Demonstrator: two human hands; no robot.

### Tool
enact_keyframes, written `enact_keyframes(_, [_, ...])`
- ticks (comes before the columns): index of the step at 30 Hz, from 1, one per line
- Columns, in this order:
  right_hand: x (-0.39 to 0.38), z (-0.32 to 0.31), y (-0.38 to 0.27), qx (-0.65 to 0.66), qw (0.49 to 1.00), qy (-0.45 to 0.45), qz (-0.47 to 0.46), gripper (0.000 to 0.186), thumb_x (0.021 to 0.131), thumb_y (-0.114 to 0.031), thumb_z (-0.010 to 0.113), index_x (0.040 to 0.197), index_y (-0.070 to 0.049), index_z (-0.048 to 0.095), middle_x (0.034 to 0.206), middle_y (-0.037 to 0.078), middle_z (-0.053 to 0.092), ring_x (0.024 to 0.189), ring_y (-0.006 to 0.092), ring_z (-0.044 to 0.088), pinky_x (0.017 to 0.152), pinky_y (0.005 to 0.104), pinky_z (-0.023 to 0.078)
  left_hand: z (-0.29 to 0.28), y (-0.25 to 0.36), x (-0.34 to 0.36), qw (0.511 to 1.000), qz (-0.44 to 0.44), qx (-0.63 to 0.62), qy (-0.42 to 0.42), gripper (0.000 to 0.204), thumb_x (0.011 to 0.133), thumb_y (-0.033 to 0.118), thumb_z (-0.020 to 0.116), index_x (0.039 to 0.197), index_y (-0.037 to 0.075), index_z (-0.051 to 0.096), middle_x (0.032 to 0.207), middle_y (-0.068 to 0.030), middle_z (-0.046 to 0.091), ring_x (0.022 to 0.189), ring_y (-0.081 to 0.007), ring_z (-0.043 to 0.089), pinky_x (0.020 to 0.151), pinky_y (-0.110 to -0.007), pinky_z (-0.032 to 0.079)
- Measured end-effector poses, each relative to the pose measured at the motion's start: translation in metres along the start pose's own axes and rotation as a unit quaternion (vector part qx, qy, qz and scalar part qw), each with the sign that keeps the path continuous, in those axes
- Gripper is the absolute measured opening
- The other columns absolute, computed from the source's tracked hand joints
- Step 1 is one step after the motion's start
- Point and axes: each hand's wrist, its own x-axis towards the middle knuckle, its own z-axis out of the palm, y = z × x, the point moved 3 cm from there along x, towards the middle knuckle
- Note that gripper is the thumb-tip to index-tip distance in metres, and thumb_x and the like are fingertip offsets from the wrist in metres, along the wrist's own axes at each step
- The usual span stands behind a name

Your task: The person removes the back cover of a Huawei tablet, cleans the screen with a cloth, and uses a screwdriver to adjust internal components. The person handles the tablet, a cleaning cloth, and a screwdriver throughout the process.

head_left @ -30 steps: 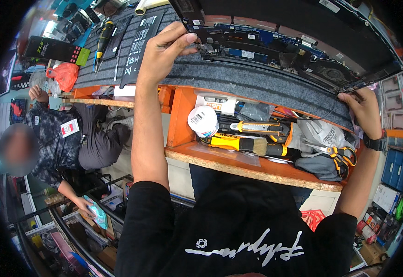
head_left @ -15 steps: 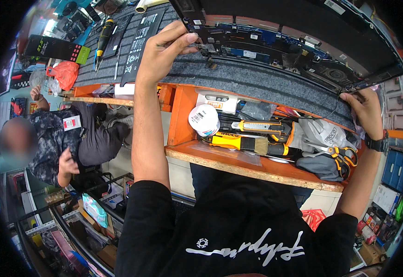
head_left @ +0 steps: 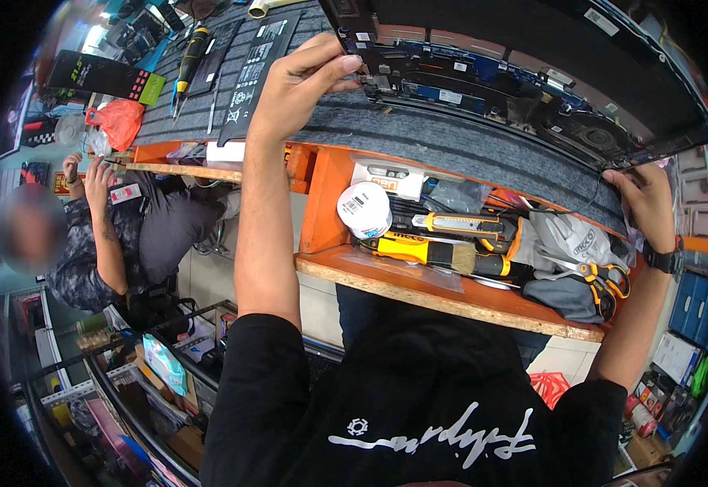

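A dark laptop (head_left: 516,49) with its internals exposed stands tilted up on the ridged grey mat (head_left: 468,138) at the top right, showing blue boards, copper strips and a fan. My left hand (head_left: 304,89) grips its left edge, thumb and fingertips at the corner. My right hand (head_left: 645,199) holds the lower right corner between thumb and fingers. A removed black battery (head_left: 252,81) lies on the mat left of my left hand, beside a yellow-black screwdriver (head_left: 190,65).
An open orange drawer (head_left: 321,231) below holds a utility knife (head_left: 451,223), brush, scissors, gloves and a white roll. A red plastic bag (head_left: 114,126) lies at the bench's left. A seated co-worker (head_left: 114,227) is at left, above bins of boxes (head_left: 159,365).
The laptop and both my hands appear slightly further right in the view. The co-worker has let go of the pale blue packet and raised that hand toward the other.
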Motion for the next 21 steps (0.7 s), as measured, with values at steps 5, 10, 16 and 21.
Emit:
enact_keyframes(5, [0.001,0.001,0.009,-0.007,0.999,0.011,-0.05,0.027,0.082,-0.012,0.083,0.074,0.003,0.062,0.059,0.0,0.049,0.054,0.0071,0.042,0.05,0.0283,0.032,-0.002,-0.002,-0.002,1.0,0.013,0.019,-0.009,0.024,0.097,0.012,0.068,0.117,-0.001,0.071,0.11,-0.0044,0.066,0.1,-0.0148,0.07,0.084,-0.03,0.065])
enact_keyframes(10, [0.001,0.003,0.02,0.035,0.999,0.014,-0.025,0.026,0.083,-0.01,0.083,0.073,0.002,0.062,0.059,-0.001,0.051,0.051,0.0057,0.044,0.047,0.027,0.032,0.001,0.001,-0.002,1.0,0.003,0.022,0.001,0.025,0.097,0.014,0.069,0.116,-0.001,0.072,0.11,-0.0052,0.067,0.101,-0.0155,0.07,0.084,-0.029,0.065])
enact_keyframes(16, [0.002,0.003,0.02,0.057,0.998,0.002,-0.015,0.026,0.084,-0.01,0.082,0.073,0.002,0.062,0.057,-0.002,0.05,0.05,0.0048,0.043,0.046,0.0266,0.032,0.001,-0.002,-0.003,1.0,-0.013,0.009,-0.005,0.027,0.098,0.014,0.068,0.12,-0.002,0.07,0.111,-0.0053,0.066,0.102,-0.0147,0.069,0.085,-0.029,0.064])
enact_keyframes(21, [0.0,0.001,0.008,0.027,1.0,-0.006,0.012,0.024,0.085,-0.009,0.081,0.074,0.003,0.063,0.057,-0.002,0.051,0.05,0.0044,0.044,0.046,0.0262,0.031,-0.001,-0.01,-0.012,0.999,-0.003,-0.024,-0.039,0.033,0.095,0.004,0.067,0.128,-0.002,0.065,0.118,-0.0056,0.062,0.108,-0.0158,0.064,0.096,-0.032,0.06])
